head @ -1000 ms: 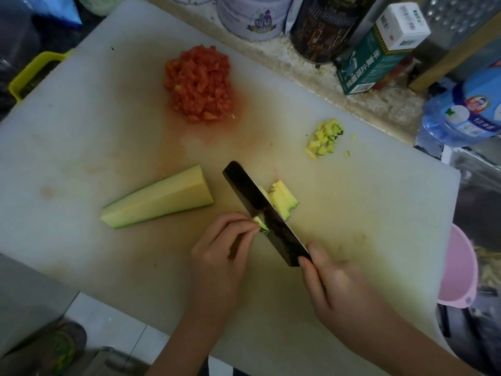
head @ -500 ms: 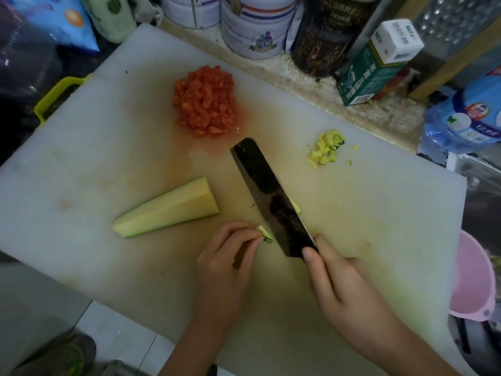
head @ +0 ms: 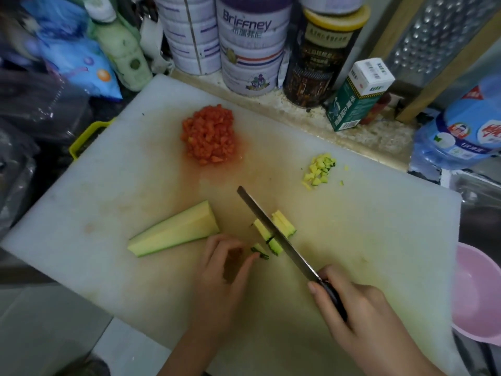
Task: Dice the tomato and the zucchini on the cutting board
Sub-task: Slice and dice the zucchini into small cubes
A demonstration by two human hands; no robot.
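Knife (head: 273, 234) turned upright amid zucchini strips (head: 285, 225); right fingers (head: 314, 290) grip it, left fingers (head: 218, 245) curled.

Two hands (head: 226, 270) (head: 363, 310), one knife (head: 273, 234) — one tomato pile (head: 208, 135)

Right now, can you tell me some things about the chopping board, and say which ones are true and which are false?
1. The tomato is already diced into a pile. True.
2. The right hand holds the knife. True.
3. The knife is cutting the tomato. False: its blade is in the zucchini strips.
4. All the zucchini is diced. False: a big zucchini wedge lies uncut on the cutting board.
5. The left hand touches a small zucchini piece with its fingertips. True.
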